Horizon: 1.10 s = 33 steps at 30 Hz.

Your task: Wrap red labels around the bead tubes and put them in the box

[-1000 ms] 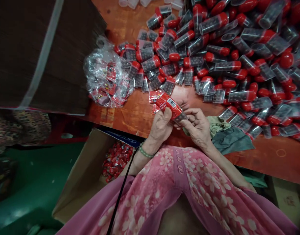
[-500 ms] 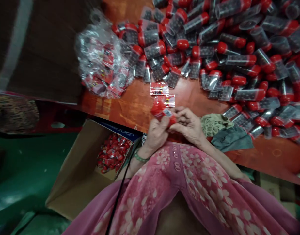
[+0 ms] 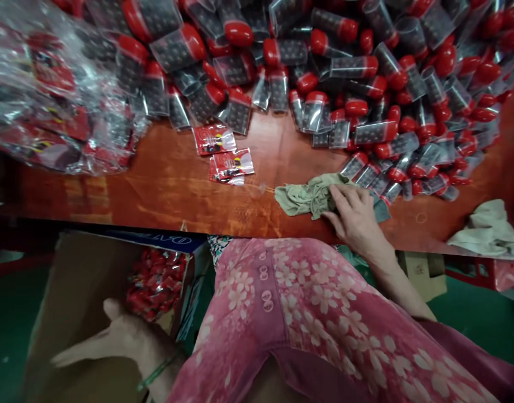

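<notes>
1. Head view: a batch of red packs point(image 3: 156, 282) sits in the box point(image 3: 67, 280), but a big heap of tubes point(image 3: 286, 53) lies beyond the right hand point(image 3: 357, 221), so plenty looks left.
2. Left hand point(image 3: 126, 336) spreads wide, nothing in it, just beside those packs!
3. Right-hand fingers bend over the cloth point(image 3: 296, 198); gripping or merely touching, can't tell; sachets point(image 3: 234, 163) lie leftward.

A crumpled green cloth point(image 3: 301, 198) is touched by the right grip point(image 3: 357, 217) on the red-brown surface point(image 3: 168, 198). The left grip point(image 3: 125, 337) is held spread at the open carton point(image 3: 70, 291), where small red packets point(image 3: 156, 280) are piled. Red-capped clear tubes point(image 3: 374, 132) are heaped beyond flat red sachets point(image 3: 234, 163).
</notes>
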### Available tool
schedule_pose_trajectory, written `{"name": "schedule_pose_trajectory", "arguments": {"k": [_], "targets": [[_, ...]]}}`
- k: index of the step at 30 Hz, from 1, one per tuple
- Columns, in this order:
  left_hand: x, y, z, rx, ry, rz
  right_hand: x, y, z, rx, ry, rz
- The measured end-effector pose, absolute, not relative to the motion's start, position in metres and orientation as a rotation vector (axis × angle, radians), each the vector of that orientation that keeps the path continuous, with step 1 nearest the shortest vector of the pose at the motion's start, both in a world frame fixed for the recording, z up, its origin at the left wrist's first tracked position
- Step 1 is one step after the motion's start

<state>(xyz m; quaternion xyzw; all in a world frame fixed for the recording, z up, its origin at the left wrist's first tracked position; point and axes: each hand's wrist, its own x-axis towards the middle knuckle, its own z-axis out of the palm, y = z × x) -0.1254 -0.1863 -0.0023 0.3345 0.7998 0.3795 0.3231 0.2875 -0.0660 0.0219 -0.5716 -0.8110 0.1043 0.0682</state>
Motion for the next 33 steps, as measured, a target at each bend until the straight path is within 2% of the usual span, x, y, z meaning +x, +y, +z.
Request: {"name": "schedule_pose_trajectory", "arguments": {"k": [2, 3, 5, 9, 13, 16, 20, 25, 29, 33], "targets": [[-0.095, -0.162, 0.005, 0.963, 2.438, 1.163, 0.29, -0.07, 0.012, -1.785, -2.528, 0.235], [-0.078, -0.145, 0.007, 0.991, 2.432, 1.206, 0.29, -0.07, 0.006, -1.788, -2.537, 0.206], [-0.042, -0.107, 0.005, 1.188, 2.142, 1.316, 0.29, -0.067, -0.005, -1.739, -2.533, 0.148], [0.035, -0.04, -0.003, 2.156, 1.236, 0.891, 0.291, -0.056, -0.02, -1.578, -2.489, 0.041], [0.095, -0.015, -0.011, 2.618, 1.071, 0.418, 0.29, -0.052, -0.021, -1.593, -2.379, 0.015], [0.113, -0.013, -0.022, 2.722, 1.081, 0.313, 0.293, -0.056, -0.012, -1.638, -2.345, 0.111], [0.118, -0.008, -0.035, 2.69, 1.099, 0.387, 0.314, -0.062, 0.008, -1.634, -2.13, 0.268], [0.119, -0.002, -0.038, 2.549, 1.15, 0.542, 0.348, -0.064, 0.024, -1.982, -1.879, 0.126], [0.114, -0.004, -0.035, 2.594, 1.122, 0.634, 0.364, -0.077, 0.019, -2.329, -1.492, 0.069], [0.11, -0.004, -0.032, 2.577, 1.097, 0.691, 0.367, -0.073, 0.003, -2.428, -1.326, 0.142]]}}
